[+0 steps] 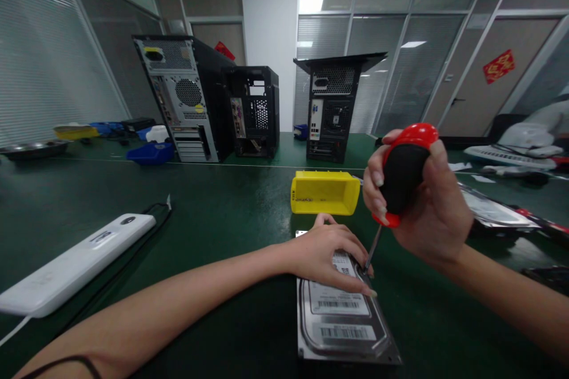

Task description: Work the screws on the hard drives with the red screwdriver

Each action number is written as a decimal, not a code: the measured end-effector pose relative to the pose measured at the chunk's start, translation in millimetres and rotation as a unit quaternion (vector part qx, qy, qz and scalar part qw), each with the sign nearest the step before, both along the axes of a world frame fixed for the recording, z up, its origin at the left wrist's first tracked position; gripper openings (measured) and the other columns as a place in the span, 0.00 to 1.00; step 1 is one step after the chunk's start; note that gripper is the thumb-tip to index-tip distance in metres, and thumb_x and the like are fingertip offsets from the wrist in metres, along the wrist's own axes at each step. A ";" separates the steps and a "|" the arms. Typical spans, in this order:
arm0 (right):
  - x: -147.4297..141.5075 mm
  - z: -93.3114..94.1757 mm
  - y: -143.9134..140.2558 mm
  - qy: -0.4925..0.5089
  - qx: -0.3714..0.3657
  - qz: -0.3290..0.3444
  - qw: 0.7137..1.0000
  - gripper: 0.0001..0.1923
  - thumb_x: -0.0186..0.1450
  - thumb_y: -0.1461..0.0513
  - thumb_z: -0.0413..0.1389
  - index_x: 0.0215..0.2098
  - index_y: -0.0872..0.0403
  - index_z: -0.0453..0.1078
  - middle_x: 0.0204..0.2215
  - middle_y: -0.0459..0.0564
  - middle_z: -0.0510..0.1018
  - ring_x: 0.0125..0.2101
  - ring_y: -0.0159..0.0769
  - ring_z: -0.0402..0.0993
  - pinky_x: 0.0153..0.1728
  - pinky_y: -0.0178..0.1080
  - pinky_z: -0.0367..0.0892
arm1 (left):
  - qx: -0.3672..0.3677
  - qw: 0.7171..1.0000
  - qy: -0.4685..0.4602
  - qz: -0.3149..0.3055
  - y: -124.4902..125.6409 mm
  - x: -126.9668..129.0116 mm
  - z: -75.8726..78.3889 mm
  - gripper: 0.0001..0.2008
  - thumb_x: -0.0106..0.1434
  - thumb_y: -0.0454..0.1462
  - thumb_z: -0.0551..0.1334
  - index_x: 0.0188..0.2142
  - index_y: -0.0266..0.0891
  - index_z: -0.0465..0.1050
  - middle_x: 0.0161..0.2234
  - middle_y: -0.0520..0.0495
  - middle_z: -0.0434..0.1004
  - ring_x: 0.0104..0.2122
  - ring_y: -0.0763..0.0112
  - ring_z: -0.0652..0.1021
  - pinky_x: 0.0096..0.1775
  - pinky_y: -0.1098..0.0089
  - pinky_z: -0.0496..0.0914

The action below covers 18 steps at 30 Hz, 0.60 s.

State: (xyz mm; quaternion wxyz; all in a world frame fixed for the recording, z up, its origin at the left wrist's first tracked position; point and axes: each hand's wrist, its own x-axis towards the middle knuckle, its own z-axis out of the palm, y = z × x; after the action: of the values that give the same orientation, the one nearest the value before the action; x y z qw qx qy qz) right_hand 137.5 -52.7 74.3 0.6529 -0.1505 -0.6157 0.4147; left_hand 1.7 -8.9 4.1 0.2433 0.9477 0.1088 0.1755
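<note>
A silver hard drive (331,348) lies label side up on the green table in front of me. My left hand (329,253) rests across its far half, fingers curled over the right edge and thumb on the label, gripping it. In my right hand (438,213) is a red and black screwdriver (405,174), held by its thick handle and tilted. Its shaft runs down to the right edge of the drive, and the tip is by my left fingertips. Whatever the tip touches is too small to make out.
Beyond the drive stands a yellow bin (326,176) with small bits inside. A white power strip (84,263) with a black cable lies left. Behind are computer cases (211,95), (329,112) and a blue bin (151,154). Another drive (498,210) lies right.
</note>
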 end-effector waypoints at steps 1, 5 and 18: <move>-0.2 0.1 0.0 -0.002 0.003 -0.002 1.000 0.13 0.64 0.52 0.47 0.40 0.50 0.64 0.25 0.45 0.63 0.16 0.28 0.59 0.10 0.31 0.54 | 0.002 1.000 -0.002 -0.001 0.0 0.0 0.0 0.12 0.57 0.47 0.64 0.38 0.45 0.75 0.42 0.53 0.77 0.46 0.66 0.72 0.49 0.64 0.51; -1.2 1.7 -0.9 -0.007 0.001 -0.002 1.000 0.13 0.63 0.52 0.50 0.40 0.50 0.63 0.25 0.45 0.64 0.17 0.28 0.61 0.10 0.31 0.55 | 0.010 1.000 -0.013 -0.010 0.5 -0.4 -0.4 0.11 0.57 0.46 0.64 0.38 0.45 0.74 0.41 0.54 0.78 0.47 0.67 0.72 0.49 0.64 0.51; -1.5 4.6 -2.9 -0.006 0.000 0.000 1.000 0.09 0.60 0.56 0.55 0.37 0.49 0.61 0.26 0.43 0.66 0.14 0.25 0.61 0.08 0.30 0.51 | 0.017 1.000 0.000 -0.008 1.6 -0.6 -0.8 0.12 0.56 0.45 0.65 0.40 0.46 0.74 0.43 0.53 0.77 0.48 0.66 0.71 0.49 0.64 0.50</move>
State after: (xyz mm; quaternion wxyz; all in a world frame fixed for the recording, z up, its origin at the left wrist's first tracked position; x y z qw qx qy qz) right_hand 136.0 -55.6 78.9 0.6497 -0.1529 -0.6194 0.4133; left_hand 1.1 -7.3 3.3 0.2286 0.9524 0.0986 0.1757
